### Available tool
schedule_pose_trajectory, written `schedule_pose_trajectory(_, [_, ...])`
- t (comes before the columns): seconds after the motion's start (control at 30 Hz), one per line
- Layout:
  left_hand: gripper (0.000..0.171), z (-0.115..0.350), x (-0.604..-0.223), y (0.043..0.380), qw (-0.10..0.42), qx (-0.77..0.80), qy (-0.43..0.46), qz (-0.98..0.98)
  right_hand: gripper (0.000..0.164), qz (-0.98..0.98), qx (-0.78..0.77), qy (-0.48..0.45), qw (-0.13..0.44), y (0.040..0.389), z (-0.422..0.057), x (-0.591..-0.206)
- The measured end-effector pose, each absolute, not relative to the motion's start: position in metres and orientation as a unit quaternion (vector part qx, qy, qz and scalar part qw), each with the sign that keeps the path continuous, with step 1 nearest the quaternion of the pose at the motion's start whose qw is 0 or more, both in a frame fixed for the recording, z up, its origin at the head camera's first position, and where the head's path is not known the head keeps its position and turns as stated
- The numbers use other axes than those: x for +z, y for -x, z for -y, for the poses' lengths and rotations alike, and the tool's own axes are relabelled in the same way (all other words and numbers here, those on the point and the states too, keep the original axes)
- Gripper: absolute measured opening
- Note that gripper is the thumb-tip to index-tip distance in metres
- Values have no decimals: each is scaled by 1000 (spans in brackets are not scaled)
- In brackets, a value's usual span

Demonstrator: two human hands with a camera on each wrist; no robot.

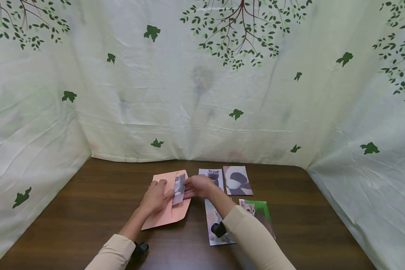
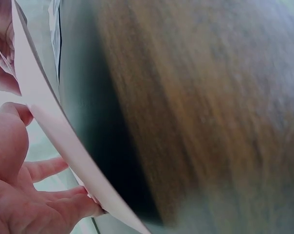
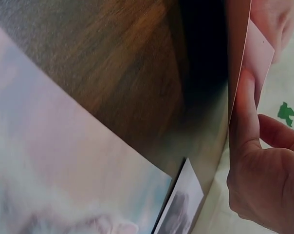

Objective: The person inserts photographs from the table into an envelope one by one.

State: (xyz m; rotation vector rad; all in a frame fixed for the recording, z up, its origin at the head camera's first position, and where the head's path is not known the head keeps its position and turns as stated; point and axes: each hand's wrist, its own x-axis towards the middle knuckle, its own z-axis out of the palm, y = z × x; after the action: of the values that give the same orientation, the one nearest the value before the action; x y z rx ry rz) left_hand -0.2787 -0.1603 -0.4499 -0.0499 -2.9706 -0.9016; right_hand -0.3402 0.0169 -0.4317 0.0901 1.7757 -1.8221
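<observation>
A pink envelope lies tilted on the table, left of the middle. A small photo card with a grey picture sits over its right part, between the two hands. My left hand presses on the envelope, fingers spread and the thumb close to the card's left edge. In the left wrist view these fingers touch the envelope's face. From the right, my right hand pinches the card's right edge. The right wrist view shows its thumb and fingers at the card, beside the envelope's edge.
Several cat photos lie right of the envelope: a grey-cat photo, a photo with a dark rounded shape, a pale photo partly under the right arm, and a green-edged one. Leaf-printed cloth hangs behind the wooden table.
</observation>
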Motion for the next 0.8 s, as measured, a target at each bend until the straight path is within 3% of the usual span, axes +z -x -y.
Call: schedule_pose_trajectory(0.8, [54, 162, -449, 279, 34, -292, 30, 955, 29, -648, -694, -36, 311, 333, 6, -443])
